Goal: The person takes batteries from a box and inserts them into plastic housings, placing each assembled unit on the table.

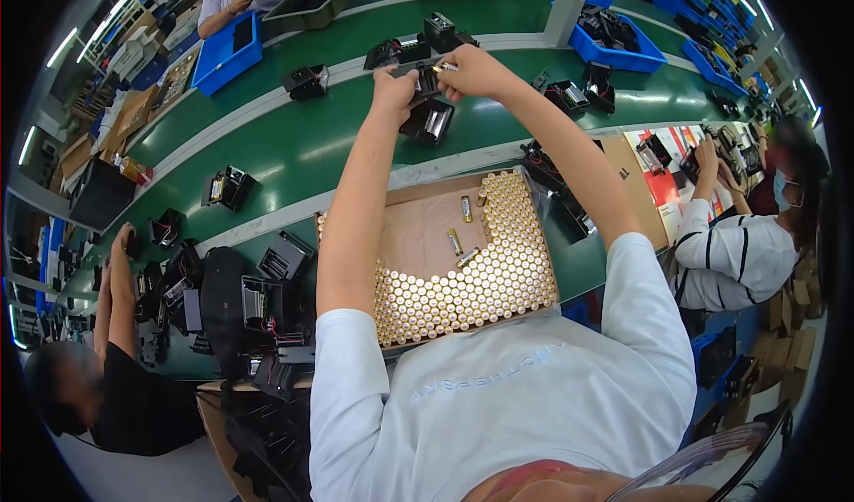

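Both arms reach forward over the green bench. My left hand (pixel 394 88) is closed on a black battery case (pixel 426 82). At its right side, my right hand (pixel 469 73) pinches a battery (pixel 447 67) against the case. Another black case (pixel 429 121) lies open just below my hands, and more black cases (pixel 398 51) sit just beyond them. Nearer my body, a cardboard box (pixel 553 271) holds upright batteries packed along its right and near sides. A few loose batteries (pixel 465 208) lie on the brown floor of the box.
Black cases (pixel 229 188) stand on the green bench (pixel 347 151). Blue bins (pixel 227 57) are at the far left and far right. Co-workers (pixel 743 244) are at the right, left and far side. Many cases and a black bag (pixel 227 302) crowd the left.
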`<state>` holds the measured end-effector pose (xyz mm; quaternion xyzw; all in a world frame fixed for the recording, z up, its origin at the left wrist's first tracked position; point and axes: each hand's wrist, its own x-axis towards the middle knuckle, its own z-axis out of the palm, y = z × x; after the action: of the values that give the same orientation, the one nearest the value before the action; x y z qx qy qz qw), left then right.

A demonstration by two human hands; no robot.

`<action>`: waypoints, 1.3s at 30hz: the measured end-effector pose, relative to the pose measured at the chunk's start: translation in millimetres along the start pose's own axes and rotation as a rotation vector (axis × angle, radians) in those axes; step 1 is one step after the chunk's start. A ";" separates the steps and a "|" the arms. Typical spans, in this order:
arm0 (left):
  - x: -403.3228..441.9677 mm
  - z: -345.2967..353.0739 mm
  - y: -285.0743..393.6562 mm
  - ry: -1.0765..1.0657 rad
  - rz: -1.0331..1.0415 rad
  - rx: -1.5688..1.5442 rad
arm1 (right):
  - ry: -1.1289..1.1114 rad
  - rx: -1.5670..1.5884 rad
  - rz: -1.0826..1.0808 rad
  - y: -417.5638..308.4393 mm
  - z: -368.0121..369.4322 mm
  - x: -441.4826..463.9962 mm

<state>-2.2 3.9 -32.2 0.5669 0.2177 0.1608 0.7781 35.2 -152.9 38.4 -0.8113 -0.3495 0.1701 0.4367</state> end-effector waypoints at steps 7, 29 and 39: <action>13.4 -7.4 -8.1 -0.188 -0.110 -0.071 | 0.005 -0.383 0.007 -8.7 11.4 -1.0; -6.0 -41.1 -0.3 -0.269 -0.125 0.084 | -0.020 -0.824 -0.017 6.4 27.5 68.5; -6.3 -53.7 -3.2 -0.246 -0.134 0.032 | 0.130 -0.833 -0.122 6.0 48.6 84.9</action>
<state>-35.6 43.4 -48.4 0.5789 0.1607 0.0343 0.7986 68.8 -65.7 8.7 -0.9053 -0.4075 -0.0631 0.1019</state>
